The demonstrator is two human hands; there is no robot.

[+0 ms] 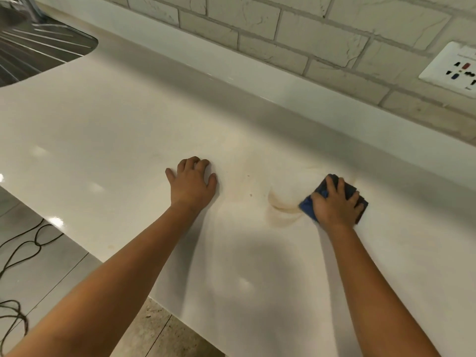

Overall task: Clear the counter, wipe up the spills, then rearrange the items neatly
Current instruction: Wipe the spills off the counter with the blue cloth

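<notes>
The white counter (103, 130) bears a brownish spill (282, 210). The left hand (192, 181) rests flat on it, holding nothing. The right hand (334, 204) presses a folded blue cloth (307, 206) at the spill's edge.

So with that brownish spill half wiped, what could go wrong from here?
The right hand presses a folded blue cloth against a tan smear. The smear curves round the cloth's edge, so more strokes may only spread it. Faint staining also lies beside the left hand, which could pick it up or get missed. The wet counter may dry streaky.
</notes>
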